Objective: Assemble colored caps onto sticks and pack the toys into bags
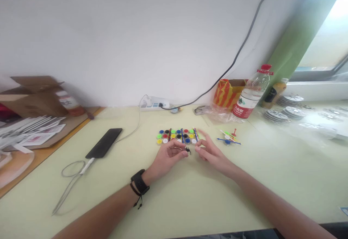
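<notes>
In the head view, I look down on two bare hands meeting over a pale green desk [174, 202]. The left hand [169, 156], a black watch [140, 181] on its wrist, pinches a small black piece [188, 150] between thumb and fingers. The piece sticks out past the fingertips into the gap facing the right hand, a hold that I judge leaves most of it exposed. The right hand [216, 155] is just beside it, fingers bent, one of them raised and blurred; I cannot tell whether its fingertips hold anything.

Right behind the hands, coloured discs [178, 136] lie in three rows, with thin sticks [182, 135] laid across the rows in bundles. I take this tidy layout as a way to keep colours easy to pick out within close reach. To the right, well apart from the rows, a looser cluster [227, 142] mixes discs and arrow-tipped sticks, perhaps kept separate to avoid confusion.

On the left, a dark phone [104, 143] lies flat, joined to a pale cable [139, 121] that runs toward a power strip [153, 105] by the wall, presumably to charge. A large bottle [248, 97] stands at back right, probably out of the way.
</notes>
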`<state>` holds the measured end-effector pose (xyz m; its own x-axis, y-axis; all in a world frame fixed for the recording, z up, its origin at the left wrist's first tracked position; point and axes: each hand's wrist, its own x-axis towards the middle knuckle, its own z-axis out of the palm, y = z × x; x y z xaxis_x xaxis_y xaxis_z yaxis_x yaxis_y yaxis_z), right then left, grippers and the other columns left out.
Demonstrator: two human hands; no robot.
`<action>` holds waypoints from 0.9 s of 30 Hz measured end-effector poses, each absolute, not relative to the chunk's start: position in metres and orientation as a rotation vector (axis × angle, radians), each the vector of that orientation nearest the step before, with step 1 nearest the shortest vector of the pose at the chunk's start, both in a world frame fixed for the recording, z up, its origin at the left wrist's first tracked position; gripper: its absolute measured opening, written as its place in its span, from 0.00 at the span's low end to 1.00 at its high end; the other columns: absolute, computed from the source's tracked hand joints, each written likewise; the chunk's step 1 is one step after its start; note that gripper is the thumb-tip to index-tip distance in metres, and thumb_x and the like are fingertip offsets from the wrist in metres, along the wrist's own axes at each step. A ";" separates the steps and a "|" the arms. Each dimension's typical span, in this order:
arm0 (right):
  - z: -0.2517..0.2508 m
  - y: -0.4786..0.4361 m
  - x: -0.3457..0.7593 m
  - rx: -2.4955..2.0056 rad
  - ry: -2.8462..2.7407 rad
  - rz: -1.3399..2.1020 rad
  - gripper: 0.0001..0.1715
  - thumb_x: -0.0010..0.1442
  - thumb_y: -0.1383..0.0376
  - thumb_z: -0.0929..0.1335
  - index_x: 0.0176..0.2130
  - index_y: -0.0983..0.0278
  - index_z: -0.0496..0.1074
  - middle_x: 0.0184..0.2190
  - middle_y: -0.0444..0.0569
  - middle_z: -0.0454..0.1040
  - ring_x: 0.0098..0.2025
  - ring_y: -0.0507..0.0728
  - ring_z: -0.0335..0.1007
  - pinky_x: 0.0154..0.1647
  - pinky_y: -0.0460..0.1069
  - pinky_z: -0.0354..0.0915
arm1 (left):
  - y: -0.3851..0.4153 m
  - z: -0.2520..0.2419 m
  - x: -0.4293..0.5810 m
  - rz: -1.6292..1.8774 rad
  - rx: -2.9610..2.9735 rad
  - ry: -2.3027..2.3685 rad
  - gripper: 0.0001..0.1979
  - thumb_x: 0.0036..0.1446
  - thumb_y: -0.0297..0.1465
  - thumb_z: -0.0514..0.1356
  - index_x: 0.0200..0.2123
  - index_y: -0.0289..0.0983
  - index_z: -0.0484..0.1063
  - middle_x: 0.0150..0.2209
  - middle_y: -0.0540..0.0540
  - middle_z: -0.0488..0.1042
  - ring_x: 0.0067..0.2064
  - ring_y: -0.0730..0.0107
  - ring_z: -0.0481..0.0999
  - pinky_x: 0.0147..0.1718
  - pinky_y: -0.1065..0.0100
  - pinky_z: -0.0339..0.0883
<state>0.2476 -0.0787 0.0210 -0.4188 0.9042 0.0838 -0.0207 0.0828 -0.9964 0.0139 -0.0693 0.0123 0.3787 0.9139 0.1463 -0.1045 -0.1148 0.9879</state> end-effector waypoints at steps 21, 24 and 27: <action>0.024 -0.083 0.240 -0.902 -1.819 1.193 0.15 0.65 0.57 0.72 0.50 0.58 0.72 0.45 0.49 0.75 0.34 0.53 0.70 0.36 0.50 0.69 | -0.072 0.018 0.015 1.003 1.437 0.768 0.13 0.59 0.34 0.72 0.42 0.36 0.75 0.43 0.44 0.81 0.45 0.62 0.83 0.46 0.62 0.78; 0.023 -0.084 0.242 -0.912 -1.814 1.152 0.26 0.65 0.56 0.71 0.60 0.55 0.67 0.44 0.48 0.74 0.34 0.53 0.69 0.35 0.50 0.69 | -0.071 0.017 0.015 1.015 1.438 0.784 0.13 0.58 0.34 0.72 0.41 0.36 0.75 0.45 0.44 0.80 0.45 0.62 0.83 0.47 0.62 0.79; 0.023 -0.085 0.243 -0.919 -1.766 1.123 0.38 0.65 0.54 0.70 0.69 0.52 0.56 0.44 0.47 0.71 0.31 0.52 0.68 0.33 0.50 0.67 | -0.071 0.016 0.014 1.022 1.435 0.790 0.13 0.58 0.34 0.72 0.41 0.36 0.76 0.45 0.44 0.79 0.45 0.62 0.83 0.47 0.61 0.79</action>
